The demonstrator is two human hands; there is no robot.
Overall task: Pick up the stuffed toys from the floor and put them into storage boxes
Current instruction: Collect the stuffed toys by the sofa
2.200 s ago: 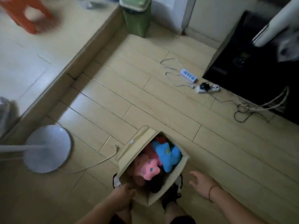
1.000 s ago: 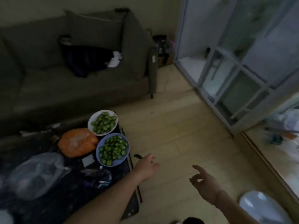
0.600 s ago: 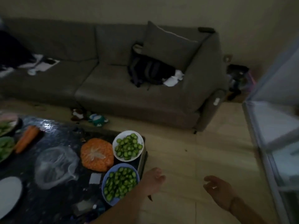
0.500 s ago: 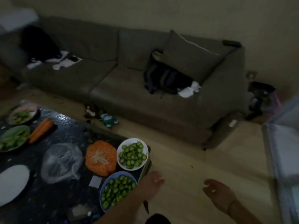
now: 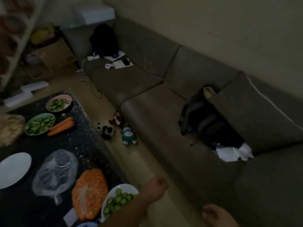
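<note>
Three stuffed toys lie on the wooden floor in the narrow gap between the dark table and the sofa: a black-and-white panda [image 5: 106, 131], a brown and red toy [image 5: 116, 120] just behind it, and a green frog [image 5: 128, 136] to the right. My left hand [image 5: 155, 188] hangs low over the floor strip, well short of the toys, loosely curled and holding nothing. My right hand [image 5: 218, 216] sits at the bottom edge, partly cut off, also holding nothing. No storage box is in view.
A dark table [image 5: 85, 140] on the left carries plates of sliced cucumber [image 5: 40, 123], carrots [image 5: 61, 126], a plastic bag [image 5: 55, 172] and a white plate [image 5: 13, 169]. A grey sofa [image 5: 164, 112] with a backpack [image 5: 205, 122] and a cushion fills the right. A cable trails on the floor beyond.
My view has swung from the open storage box with toys to the sofa area, then further left, bringing the three floor toys closer. Both hands stayed low, holding nothing.
</note>
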